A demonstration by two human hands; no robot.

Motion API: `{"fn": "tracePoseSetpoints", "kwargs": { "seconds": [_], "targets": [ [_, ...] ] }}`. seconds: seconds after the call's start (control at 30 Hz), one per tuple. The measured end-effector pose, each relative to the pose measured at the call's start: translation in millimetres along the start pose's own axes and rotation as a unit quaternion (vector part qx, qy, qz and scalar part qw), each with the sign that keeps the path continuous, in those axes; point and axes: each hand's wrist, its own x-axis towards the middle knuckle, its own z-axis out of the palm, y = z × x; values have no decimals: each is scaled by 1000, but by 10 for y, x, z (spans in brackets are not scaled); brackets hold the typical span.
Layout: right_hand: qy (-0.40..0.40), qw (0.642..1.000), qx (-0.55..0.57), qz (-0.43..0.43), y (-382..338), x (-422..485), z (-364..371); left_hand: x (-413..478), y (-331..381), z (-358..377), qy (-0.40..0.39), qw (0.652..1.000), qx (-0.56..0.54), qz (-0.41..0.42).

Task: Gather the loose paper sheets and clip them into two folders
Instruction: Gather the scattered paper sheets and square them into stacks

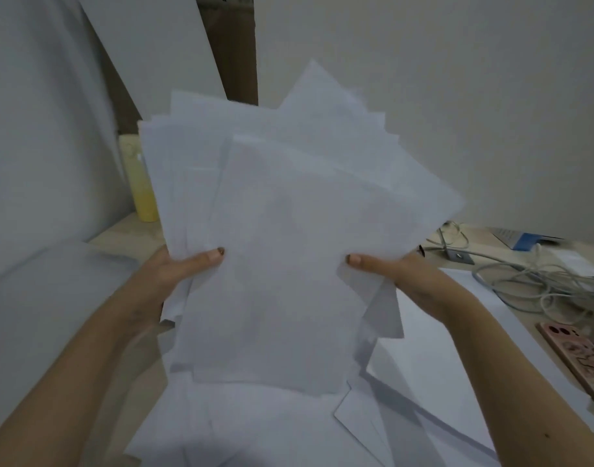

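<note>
1. A ragged fan of thin white paper sheets [289, 230] stands nearly upright above the table [127, 230], corners splayed at odd angles, the edges not squared.
2. The left hand [174, 274] pinches the stack's left edge, thumb flat on the front sheet; the right hand [400, 278] pinches the right edge the same way. The fingers behind are hidden.
3. More loose sheets [406, 399] lie flat beneath, overlapping.
4. A matte yellow bottle [142, 183] stands half hidden behind the stack.
5. Tangled grey cables [541, 278] and a pink phone case [578, 358] lie at right, the case cut off by the frame.
6. I can't make out any folder.
</note>
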Motion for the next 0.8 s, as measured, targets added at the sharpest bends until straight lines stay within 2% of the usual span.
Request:
{"fn": "tracePoseSetpoints", "kwargs": {
  "seconds": [0.23, 0.37, 0.43, 0.5, 0.6, 0.7, 0.8],
  "targets": [
    [-56, 996, 41, -49, -374, -117, -27, 163, 351, 179, -43, 998, 53, 5],
    [-13, 990, 116, -80, -433, -156, -31, 208, 410, 296, -28, 998, 15, 51],
    [-7, 985, 157, -75, -381, -165, -52, 217, 401, 320, 2, 997, -31, 66],
    [-13, 988, 152, -37, -237, -172, -41, 209, 328, 360, 24, 995, -80, 60],
    [-16, 987, 160, 11, -63, -196, 15, 160, 212, 434, 12, 994, -104, 40],
    [-24, 984, 178, -1, -57, -195, -17, 165, 189, 398, -5, 995, -88, 38],
    [-69, 986, 149, -33, -120, -167, -59, 194, 254, 385, -43, 995, -63, 57]
  ]
}}
